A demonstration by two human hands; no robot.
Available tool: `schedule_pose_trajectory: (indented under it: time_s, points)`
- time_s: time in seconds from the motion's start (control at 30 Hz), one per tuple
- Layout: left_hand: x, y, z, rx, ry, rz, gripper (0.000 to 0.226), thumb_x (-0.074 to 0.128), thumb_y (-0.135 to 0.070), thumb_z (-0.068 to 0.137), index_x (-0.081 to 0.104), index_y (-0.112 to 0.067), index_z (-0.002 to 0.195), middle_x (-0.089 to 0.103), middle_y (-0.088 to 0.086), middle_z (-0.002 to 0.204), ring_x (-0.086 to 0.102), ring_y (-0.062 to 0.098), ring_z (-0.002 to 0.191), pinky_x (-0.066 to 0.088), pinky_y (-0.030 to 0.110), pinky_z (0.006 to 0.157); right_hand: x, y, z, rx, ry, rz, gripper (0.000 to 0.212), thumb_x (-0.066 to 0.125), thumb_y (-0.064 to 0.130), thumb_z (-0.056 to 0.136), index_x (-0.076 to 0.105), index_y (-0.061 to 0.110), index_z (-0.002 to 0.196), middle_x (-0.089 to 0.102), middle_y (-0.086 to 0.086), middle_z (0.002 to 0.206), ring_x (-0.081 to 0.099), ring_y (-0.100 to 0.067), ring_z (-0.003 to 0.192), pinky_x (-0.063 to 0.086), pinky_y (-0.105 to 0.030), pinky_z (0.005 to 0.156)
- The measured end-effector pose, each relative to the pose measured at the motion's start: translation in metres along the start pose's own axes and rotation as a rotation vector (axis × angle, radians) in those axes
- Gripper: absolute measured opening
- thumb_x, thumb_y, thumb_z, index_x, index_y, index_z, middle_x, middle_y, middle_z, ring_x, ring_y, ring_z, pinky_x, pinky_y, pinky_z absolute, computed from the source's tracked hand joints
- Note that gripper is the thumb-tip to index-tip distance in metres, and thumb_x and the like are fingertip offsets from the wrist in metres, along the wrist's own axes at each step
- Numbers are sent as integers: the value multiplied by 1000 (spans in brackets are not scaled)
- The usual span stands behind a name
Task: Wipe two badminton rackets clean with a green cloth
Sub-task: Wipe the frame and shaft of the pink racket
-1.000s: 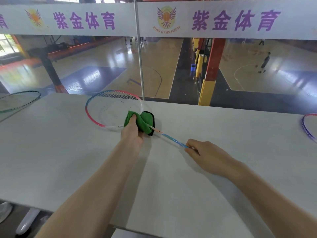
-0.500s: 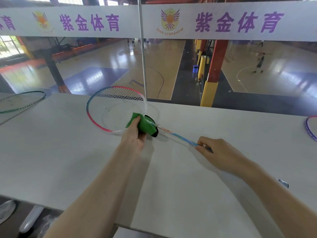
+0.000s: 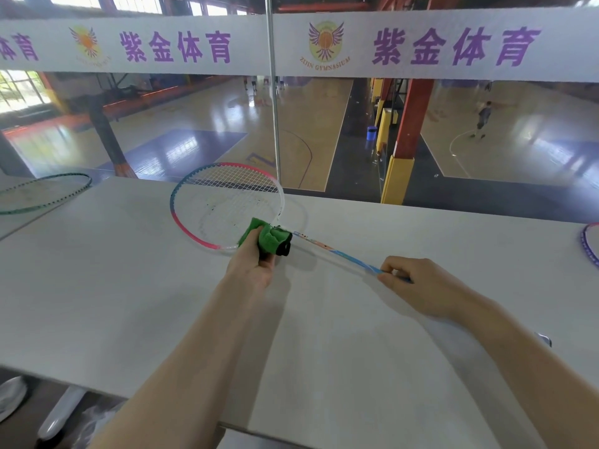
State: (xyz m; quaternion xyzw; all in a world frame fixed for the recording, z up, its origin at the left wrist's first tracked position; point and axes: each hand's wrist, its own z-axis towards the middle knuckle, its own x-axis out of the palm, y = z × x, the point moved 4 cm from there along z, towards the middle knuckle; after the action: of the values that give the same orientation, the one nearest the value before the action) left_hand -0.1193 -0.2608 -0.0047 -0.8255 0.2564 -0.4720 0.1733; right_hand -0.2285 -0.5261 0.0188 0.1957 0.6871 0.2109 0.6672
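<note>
While the right hand (image 3: 418, 286) pinches the racket (image 3: 227, 202), the left hand (image 3: 252, 264) grips the cloth (image 3: 269, 239).

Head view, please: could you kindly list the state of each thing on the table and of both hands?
Pink and blue racket: head raised off the table, dark specks on its strings.
Green cloth: bunched round the racket's throat.
Left hand: grips the cloth.
Right hand: pinches the shaft's lower end.
Green racket: lying flat, far left.
Purple racket: at right edge, mostly cut off.
</note>
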Motion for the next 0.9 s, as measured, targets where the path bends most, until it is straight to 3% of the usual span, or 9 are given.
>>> schedule_pose_trajectory:
  time_s: [0.1, 0.2, 0.37, 0.47, 0.53, 0.9]
  points:
    - [-1, -1, -1, -15, 10, 11, 10, 69, -1, 87, 60, -5, 88, 67, 10, 85, 66, 19, 70, 59, 30, 57, -5, -2, 2, -11, -3, -13, 21, 51, 44, 97, 61, 31, 84, 54, 15, 61, 42, -6, 54, 37, -25, 56]
    - [-1, -2, 0, -12, 43, 34, 10, 69, 0, 87, 62, -5, 90, 68, 11, 87, 68, 19, 73, 60, 30, 57, -9, -5, 4, -29, -7, -38, 23, 51, 43, 98, 61, 30, 82, 53, 13, 62, 42, -7, 55, 36, -25, 57]
    - [-3, -3, 5, -5, 71, 48, 13, 70, -1, 86, 63, -6, 95, 70, 12, 93, 70, 22, 81, 60, 36, 72, -13, -9, 6, -48, -5, -19, 22, 51, 42, 97, 61, 34, 79, 52, 10, 63, 41, -8, 57, 37, -25, 58]
    - [-6, -6, 4, 7, 81, 57, 9, 70, -2, 87, 64, -8, 92, 74, 9, 76, 69, 21, 80, 57, 40, 86, -17, -13, 3, -44, -14, 3, 23, 52, 41, 98, 62, 33, 78, 52, 8, 64, 41, -8, 58, 36, -25, 58]
    - [-11, -10, 5, 15, 86, 92, 9, 70, -3, 87, 66, -9, 91, 74, 6, 69, 71, 19, 76, 58, 38, 85, -18, -17, 2, -41, -15, 12, 23, 52, 41, 97, 64, 31, 81, 53, 5, 65, 41, -8, 58, 37, -25, 59]
    - [-25, -34, 12, 29, 97, 202, 12, 75, -6, 84, 69, -10, 93, 75, 7, 85, 72, 21, 89, 57, 37, 88, -22, -28, 10, -43, -106, -90, 29, 55, 54, 91, 61, 32, 73, 48, 8, 59, 42, -13, 57, 36, -31, 56]
